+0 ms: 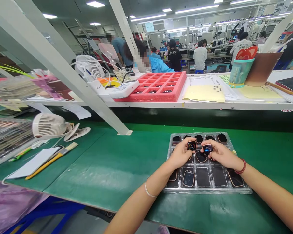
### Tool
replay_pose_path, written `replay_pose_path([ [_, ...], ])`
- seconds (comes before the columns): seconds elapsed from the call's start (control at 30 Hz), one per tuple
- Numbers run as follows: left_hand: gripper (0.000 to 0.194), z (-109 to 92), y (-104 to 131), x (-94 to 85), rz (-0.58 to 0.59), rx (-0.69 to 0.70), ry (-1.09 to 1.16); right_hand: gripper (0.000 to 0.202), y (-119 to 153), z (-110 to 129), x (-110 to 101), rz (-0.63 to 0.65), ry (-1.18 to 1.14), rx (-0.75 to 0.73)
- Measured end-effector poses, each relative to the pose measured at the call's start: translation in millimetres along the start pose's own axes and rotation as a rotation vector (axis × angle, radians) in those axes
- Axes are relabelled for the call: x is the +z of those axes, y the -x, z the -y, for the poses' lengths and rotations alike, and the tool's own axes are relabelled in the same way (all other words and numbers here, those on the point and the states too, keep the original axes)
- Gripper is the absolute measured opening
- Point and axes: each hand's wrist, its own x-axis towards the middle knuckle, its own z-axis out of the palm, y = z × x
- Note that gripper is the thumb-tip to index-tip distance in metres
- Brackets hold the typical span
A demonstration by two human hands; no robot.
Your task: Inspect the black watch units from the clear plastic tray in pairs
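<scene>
My left hand (180, 152) is closed on a smartwatch body (191, 145) whose lit screen shows a round coloured face. Close beside it, my right hand (219, 153) grips a second smartwatch body (207, 149), its screen lit with small icons. Both are held above a clear plastic tray (166, 188) divided into compartments. Several more dark-screened watch bodies lie in the tray, among them one in the front row (188, 178) and one at the front right corner (235, 178). Two front-row compartments between these hold no watch. My hands hide part of the middle row.
A pink foam tray (182, 87) with watch parts sits on the raised shelf (205, 105), near papers and a teal cup (241, 72). On the green bench's left are a white fan (48, 126), a brush (51, 161) and stacked trays (9, 139). A slanted post (97, 97) meets the bench.
</scene>
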Motion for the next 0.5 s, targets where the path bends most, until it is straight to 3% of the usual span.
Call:
replay_pose_path([
  [0.13, 0.027, -2.9, 0.1, -2.0, -0.005, -0.023, -0.013, 0.028, 0.1, 0.7, -1.6, 0.002, 0.025, 0.021],
  [0.2, 0.025, -2.9, -0.4, -2.4, -0.005, -0.026, 0.002, 0.026, -0.1, -0.3, -2.5, 0.002, 0.025, 0.036],
  [0.37, 0.048, 0.0, -2.3, -0.4, -0.026, 0.024, 0.059, 0.034, -0.8, -1.6, -2.2, -0.016, 0.007, 0.045],
  [0.5, 0.048, -1.0, -2.0, 0.3, -0.024, 0.017, 0.051, 0.035, -1.1, -1.5, -1.3, -0.018, 0.007, 0.047],
])
